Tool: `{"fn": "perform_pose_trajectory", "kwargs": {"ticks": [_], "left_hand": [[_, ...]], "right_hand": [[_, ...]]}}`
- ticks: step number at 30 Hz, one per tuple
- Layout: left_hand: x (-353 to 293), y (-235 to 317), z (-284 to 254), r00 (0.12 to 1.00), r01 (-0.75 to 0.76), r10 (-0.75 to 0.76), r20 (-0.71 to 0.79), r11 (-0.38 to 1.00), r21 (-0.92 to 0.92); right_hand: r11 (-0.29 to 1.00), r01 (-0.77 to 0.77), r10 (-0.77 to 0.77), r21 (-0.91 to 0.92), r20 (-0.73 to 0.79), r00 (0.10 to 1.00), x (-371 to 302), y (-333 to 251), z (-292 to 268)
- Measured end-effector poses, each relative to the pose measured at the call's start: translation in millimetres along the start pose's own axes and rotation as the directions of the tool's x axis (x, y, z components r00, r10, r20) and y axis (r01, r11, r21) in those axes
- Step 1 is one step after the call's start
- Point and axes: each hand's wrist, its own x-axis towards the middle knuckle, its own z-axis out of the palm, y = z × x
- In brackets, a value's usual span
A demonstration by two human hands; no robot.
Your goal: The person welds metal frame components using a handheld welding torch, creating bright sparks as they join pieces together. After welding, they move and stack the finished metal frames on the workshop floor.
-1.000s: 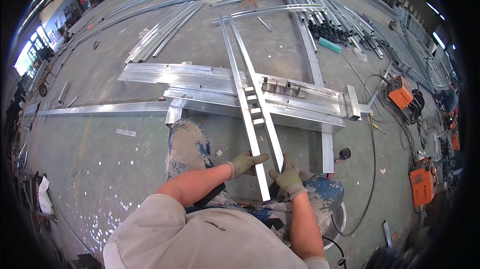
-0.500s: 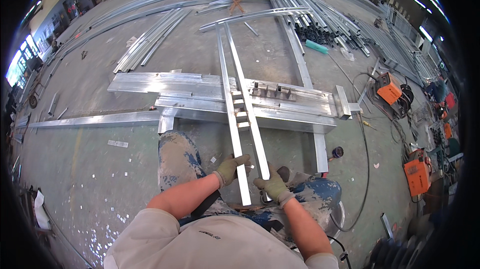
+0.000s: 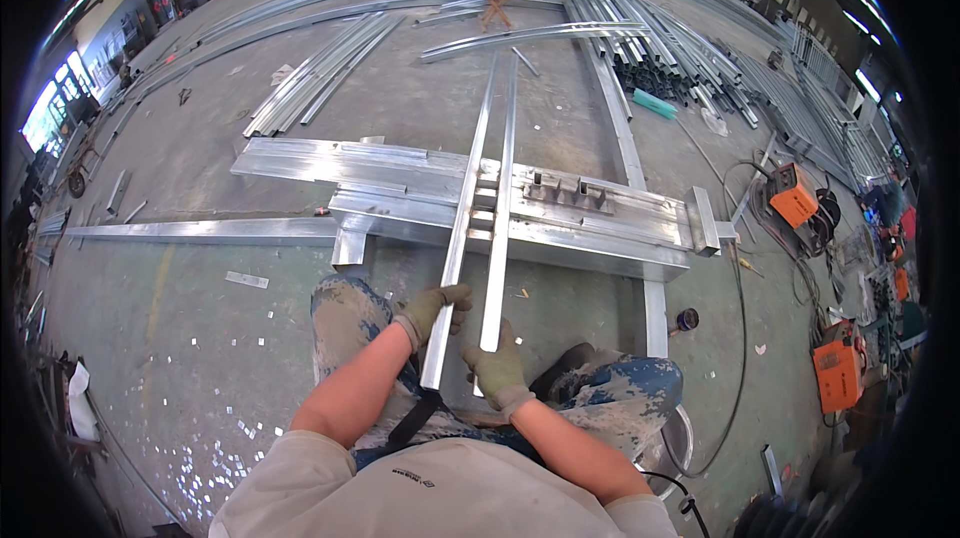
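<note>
Two long silver square tubes, a left tube (image 3: 456, 260) and a right tube (image 3: 497, 268), lie side by side across a low metal bench (image 3: 400, 206) and point toward me. Short cross pieces (image 3: 482, 219) sit between them over the bench. My gloved left hand (image 3: 436, 312) is closed around the left tube near its close end. At the close end of the right tube, my gloved right hand (image 3: 498, 372) grips with curled fingers, partly hidden beneath it. Small dark metal brackets (image 3: 570, 195) stand on the bench to the right.
Bundled metal tubes (image 3: 325, 73) lie on the floor ahead, with a bigger stack (image 3: 670, 63) at far right. Two orange machines, one farther (image 3: 793, 196) and one nearer (image 3: 838, 375), stand at right by a black cable (image 3: 741, 368). A small dark can (image 3: 687, 319) sits beside the bench leg.
Both hands have shifted left with the tubes' close ends, while the far ends have swung right. The tubes now slant the other way across the bench. My view has turned slightly.
</note>
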Motion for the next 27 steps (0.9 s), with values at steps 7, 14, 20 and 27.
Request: {"fn": "perform_pose_trajectory", "kwargs": {"ticks": [7,14,20,27], "left_hand": [[31,82,-21,0.999,-0.012,0.016,-0.032,0.992,0.128],[72,156,-11,1.000,0.011,-0.012,0.015,0.996,0.085],[56,139,-10,0.975,-0.114,0.106,0.198,0.993,0.032],[65,144,36,0.963,-0.219,0.232,0.136,0.970,-0.106]], "right_hand": [[0.989,0.088,-0.077,0.116,-0.099,0.992,52,-40,64],[0.983,0.069,-0.034,0.171,-0.198,0.980,122,-98,77],[0.982,0.007,0.014,0.187,-0.110,0.994,133,-124,49],[0.988,-0.090,0.097,0.124,-0.048,0.994,177,-163,-11]]}}
